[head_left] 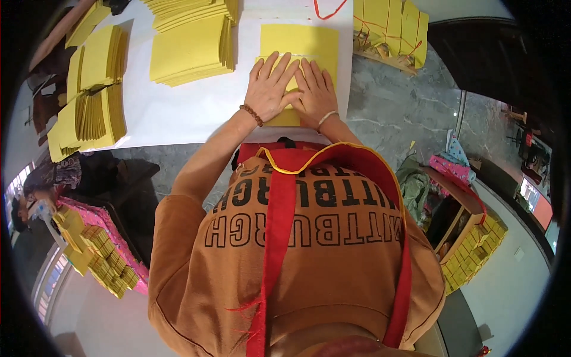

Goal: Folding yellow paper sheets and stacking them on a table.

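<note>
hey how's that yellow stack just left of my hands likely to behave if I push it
The yellow stack may fan apart, since its edges look staggered and no band shows. It probably won't roll, lying flat on the white table. Its layers look thin, so single ones would likely bend.

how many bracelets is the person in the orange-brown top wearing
2: a brown beaded bracelet around the wrist of the left hand, and a pale bracelet around the wrist of the right hand. More could be hidden higher up.
</note>
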`<state>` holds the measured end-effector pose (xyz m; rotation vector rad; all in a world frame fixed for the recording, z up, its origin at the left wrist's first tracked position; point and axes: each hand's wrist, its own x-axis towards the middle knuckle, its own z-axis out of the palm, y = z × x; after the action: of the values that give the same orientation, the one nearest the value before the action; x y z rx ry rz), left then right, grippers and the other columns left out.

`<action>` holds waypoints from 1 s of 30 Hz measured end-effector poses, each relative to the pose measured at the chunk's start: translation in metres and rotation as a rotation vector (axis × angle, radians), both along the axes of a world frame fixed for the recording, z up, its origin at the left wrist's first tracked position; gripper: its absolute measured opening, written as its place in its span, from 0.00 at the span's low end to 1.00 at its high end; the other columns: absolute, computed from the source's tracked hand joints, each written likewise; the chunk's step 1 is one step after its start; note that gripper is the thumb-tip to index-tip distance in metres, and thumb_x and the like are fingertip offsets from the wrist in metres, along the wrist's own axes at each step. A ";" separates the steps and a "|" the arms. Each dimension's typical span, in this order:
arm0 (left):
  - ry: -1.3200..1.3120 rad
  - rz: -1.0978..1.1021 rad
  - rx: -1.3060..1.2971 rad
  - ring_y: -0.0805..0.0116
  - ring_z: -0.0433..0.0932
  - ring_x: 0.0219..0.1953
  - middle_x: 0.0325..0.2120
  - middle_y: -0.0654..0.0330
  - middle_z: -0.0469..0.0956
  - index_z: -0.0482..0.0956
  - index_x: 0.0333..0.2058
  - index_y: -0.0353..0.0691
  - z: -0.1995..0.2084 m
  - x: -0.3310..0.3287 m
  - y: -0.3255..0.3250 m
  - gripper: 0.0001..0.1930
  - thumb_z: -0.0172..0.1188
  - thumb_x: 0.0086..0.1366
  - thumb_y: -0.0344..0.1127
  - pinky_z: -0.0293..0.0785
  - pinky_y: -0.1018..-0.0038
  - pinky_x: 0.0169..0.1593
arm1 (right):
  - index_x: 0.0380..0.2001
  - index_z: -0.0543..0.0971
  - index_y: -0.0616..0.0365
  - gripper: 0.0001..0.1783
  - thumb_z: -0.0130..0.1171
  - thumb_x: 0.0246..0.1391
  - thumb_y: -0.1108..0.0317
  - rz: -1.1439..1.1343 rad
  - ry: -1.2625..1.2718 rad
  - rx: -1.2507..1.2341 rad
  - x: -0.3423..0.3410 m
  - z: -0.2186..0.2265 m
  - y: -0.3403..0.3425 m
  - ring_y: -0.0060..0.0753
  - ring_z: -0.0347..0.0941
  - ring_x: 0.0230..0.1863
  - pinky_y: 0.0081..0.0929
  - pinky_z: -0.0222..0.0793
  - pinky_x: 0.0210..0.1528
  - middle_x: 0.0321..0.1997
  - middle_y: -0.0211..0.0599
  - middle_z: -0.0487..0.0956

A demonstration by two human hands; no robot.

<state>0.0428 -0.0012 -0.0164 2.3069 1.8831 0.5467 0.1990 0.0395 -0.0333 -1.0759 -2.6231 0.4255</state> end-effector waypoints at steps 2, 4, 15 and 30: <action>-0.030 0.010 0.015 0.53 0.51 0.61 0.59 0.54 0.55 0.59 0.57 0.45 -0.001 0.001 -0.001 0.32 0.48 0.58 0.56 0.44 0.56 0.61 | 0.58 0.60 0.58 0.34 0.47 0.51 0.51 -0.038 -0.089 0.028 0.010 0.003 0.002 0.44 0.46 0.66 0.51 0.40 0.63 0.65 0.42 0.54; -0.087 -0.014 0.021 0.50 0.50 0.62 0.60 0.50 0.51 0.60 0.57 0.47 0.000 0.000 -0.004 0.37 0.51 0.54 0.62 0.44 0.53 0.61 | 0.58 0.59 0.57 0.34 0.46 0.52 0.51 -0.075 -0.163 0.056 0.018 0.004 0.003 0.43 0.46 0.66 0.53 0.39 0.63 0.65 0.42 0.53; 0.508 -0.243 0.174 0.53 0.71 0.44 0.44 0.43 0.70 0.68 0.48 0.30 0.014 0.016 -0.009 0.29 0.55 0.49 0.43 0.70 0.66 0.42 | 0.59 0.59 0.59 0.30 0.41 0.59 0.51 -0.103 0.657 -0.813 0.047 0.010 0.038 0.40 0.53 0.64 0.40 0.45 0.63 0.63 0.39 0.60; 0.390 0.029 0.158 0.61 0.70 0.50 0.48 0.58 0.71 0.66 0.53 0.46 0.066 -0.188 -0.011 0.28 0.58 0.50 0.30 0.67 0.68 0.51 | 0.51 0.70 0.57 0.25 0.40 0.61 0.51 -0.547 0.901 -0.855 0.063 0.011 0.016 0.26 0.70 0.47 0.26 0.63 0.47 0.45 0.33 0.75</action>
<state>-0.1448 -0.0126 0.0495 2.6501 2.1059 0.2697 0.2616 0.0560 -0.0226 -1.3095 -1.2705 1.5190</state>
